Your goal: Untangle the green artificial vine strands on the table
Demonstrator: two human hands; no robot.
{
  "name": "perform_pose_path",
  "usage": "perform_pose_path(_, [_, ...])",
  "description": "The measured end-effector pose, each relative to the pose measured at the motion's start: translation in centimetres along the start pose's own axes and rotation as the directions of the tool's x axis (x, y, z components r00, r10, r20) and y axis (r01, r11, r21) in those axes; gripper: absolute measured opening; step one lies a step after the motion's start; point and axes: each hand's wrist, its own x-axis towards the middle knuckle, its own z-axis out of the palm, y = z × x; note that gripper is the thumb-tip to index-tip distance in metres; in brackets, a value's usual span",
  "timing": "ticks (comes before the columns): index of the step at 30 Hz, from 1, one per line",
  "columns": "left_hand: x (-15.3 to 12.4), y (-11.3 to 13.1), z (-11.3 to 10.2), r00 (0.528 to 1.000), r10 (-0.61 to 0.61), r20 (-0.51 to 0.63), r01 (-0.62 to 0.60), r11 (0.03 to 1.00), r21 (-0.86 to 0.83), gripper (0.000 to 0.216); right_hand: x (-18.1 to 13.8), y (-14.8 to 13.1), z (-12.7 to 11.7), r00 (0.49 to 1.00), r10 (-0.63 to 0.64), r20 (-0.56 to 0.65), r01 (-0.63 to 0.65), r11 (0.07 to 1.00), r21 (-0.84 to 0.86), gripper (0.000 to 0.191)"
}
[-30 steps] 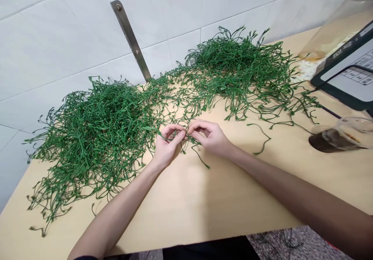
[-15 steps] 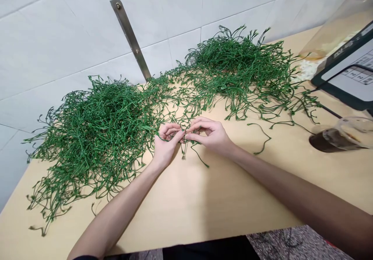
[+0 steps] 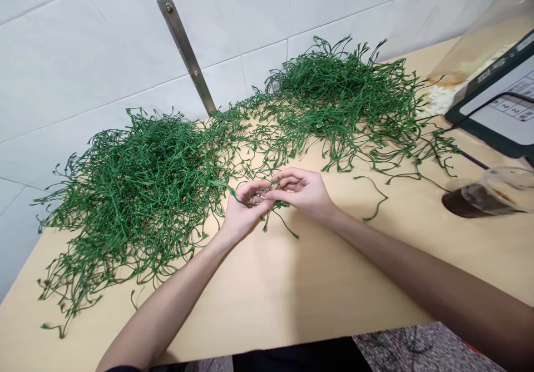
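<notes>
My left hand (image 3: 246, 205) and my right hand (image 3: 302, 193) meet fingertip to fingertip above the table. Both are closed on thin green plastic stems (image 3: 285, 224) with small tufted ends; part of these is hidden by the fingers. One stem runs across my left palm, and its end sticks out past the thumb. Other stems hang below the fingertips. A large heap of the same stems (image 3: 142, 177) spreads to the left of my hands, and a second heap (image 3: 337, 94) lies behind them to the right.
One loose stem (image 3: 381, 197) lies right of my right hand. Farther right is a clear cup with dark liquid (image 3: 471, 199), near a dark-framed panel (image 3: 500, 99) with a cable. A metal bar (image 3: 186, 55) stands against the tiled wall (image 3: 250, 5). The wooden table (image 3: 258, 294) ends near my lap.
My left hand has shifted slightly right, its thumb closer to my right fingertips. The fingers of both hands have moved a little around the stems. The heaps look the same.
</notes>
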Motion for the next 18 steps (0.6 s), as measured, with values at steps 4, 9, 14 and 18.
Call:
perform_pose_path(4, [0.11,-0.3,-0.02,1.0,-0.012,-0.014,0.012,0.998,-0.064,0.031,0.11,0.01,0.06,1.0,-0.013,0.012,0.013,1.0,0.001,0.046])
perform_pose_path(9, [0.16,0.05,-0.14,0.995,0.038,-0.095,-0.042,0.998,-0.043,0.032,0.08,-0.39,0.17,0.995,-0.034,0.095,0.042,0.996,-0.082,0.04])
perform_pose_path(14, [0.32,0.07,-0.12,0.991,0.048,-0.126,-0.057,0.996,-0.072,0.035,-0.07,-0.73,-0.14,0.979,-0.068,0.19,0.101,0.981,-0.167,0.035])
perform_pose_path(18, [0.44,0.11,-0.11,0.993,0.05,-0.102,-0.059,0.995,-0.085,0.035,-0.11,-0.9,-0.31,0.963,-0.082,0.255,0.126,0.979,-0.159,0.032])
